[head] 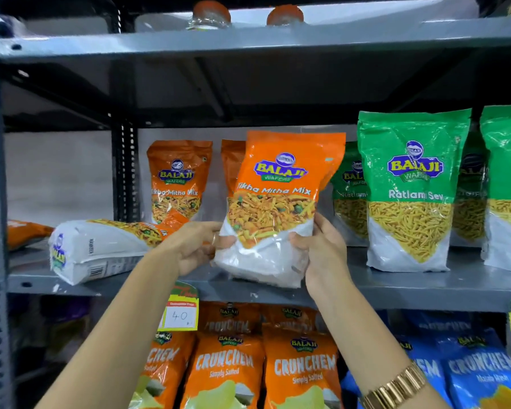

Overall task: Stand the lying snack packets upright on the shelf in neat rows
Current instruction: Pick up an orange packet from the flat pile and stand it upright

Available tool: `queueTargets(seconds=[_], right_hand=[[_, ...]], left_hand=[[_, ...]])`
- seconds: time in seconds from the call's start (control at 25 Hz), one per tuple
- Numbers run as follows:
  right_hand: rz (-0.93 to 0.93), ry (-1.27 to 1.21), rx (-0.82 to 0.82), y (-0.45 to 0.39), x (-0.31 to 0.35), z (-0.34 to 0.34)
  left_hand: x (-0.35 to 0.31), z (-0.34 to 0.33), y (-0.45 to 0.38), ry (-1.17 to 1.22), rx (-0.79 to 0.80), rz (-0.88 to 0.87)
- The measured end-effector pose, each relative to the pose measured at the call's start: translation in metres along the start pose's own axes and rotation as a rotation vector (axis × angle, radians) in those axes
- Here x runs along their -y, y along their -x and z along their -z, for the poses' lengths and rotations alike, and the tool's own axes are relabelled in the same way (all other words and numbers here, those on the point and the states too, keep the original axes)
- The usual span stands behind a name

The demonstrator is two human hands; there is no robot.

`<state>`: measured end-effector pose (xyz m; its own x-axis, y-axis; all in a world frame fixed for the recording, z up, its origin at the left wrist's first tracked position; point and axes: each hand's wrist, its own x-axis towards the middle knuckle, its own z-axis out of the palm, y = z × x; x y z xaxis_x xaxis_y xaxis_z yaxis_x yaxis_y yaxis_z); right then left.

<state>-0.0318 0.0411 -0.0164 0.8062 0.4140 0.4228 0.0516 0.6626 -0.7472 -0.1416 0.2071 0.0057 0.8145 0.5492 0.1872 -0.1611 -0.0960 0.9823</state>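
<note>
grey shelf [425, 286], standing green packets [410, 190], lying packet [101, 249]

Glossy crinkled plastic packets [275, 208] (part clear film); matt grey painted metal shelf [425, 286]; paper price tag [180, 315].

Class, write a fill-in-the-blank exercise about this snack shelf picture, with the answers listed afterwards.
1. Both hands hold the orange Tikha Mitha Mix packet by its ____ end.
2. The white-bottomed packet left of the left hand is ____ on the grey metal shelf.
3. The green Ratlami Sev packets stand ____.

Answers: lower; lying; upright
</note>
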Motion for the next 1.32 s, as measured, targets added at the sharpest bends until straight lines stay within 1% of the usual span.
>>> queueTargets(seconds=[0.12,0.24,0.4,0.48,0.64,0.8,0.88,1.04,1.12,1.24,1.28,1.32], right_hand=[[0.031,0.023,0.133,-0.003,0.003,0.01],[0.05,0.0,0.235,-0.007,0.002,0.019],[0.065,-0.062,0.331,-0.012,0.001,0.028],[0.061,-0.045,0.349,-0.017,0.002,0.03],[0.063,0.037,0.297,-0.035,0.005,0.029],[0.06,0.301,0.218,-0.055,0.0,0.021],[0.04,0.387,0.183,-0.067,-0.006,0.017],[0.049,0.5,0.116,-0.09,-0.017,0.012],[0.054,0.515,0.095,-0.093,-0.024,0.013],[0.11,0.538,0.068,-0.096,-0.031,0.015],[0.156,0.561,0.03,-0.094,-0.032,0.015],[0.243,0.603,-0.027,-0.091,-0.032,0.015]], left_hand=[[0.005,-0.003,0.013,0.007,0.028,-0.07],[0.011,-0.005,0.02,0.059,0.01,-0.118],[0.015,-0.009,0.026,0.054,-0.017,-0.156],[0.014,-0.012,0.025,0.071,-0.006,-0.169],[0.012,-0.016,0.008,0.083,-0.017,-0.202],[0.019,-0.021,-0.02,0.021,-0.117,-0.215],[0.026,-0.025,-0.034,0.036,-0.173,-0.209],[0.037,-0.031,-0.057,0.032,-0.218,-0.206],[0.038,-0.031,-0.065,0.022,-0.231,-0.197],[0.037,-0.03,-0.068,-0.003,-0.251,-0.166],[0.035,-0.028,-0.066,-0.021,-0.25,-0.151],[0.032,-0.024,-0.064,-0.054,-0.25,-0.136]])
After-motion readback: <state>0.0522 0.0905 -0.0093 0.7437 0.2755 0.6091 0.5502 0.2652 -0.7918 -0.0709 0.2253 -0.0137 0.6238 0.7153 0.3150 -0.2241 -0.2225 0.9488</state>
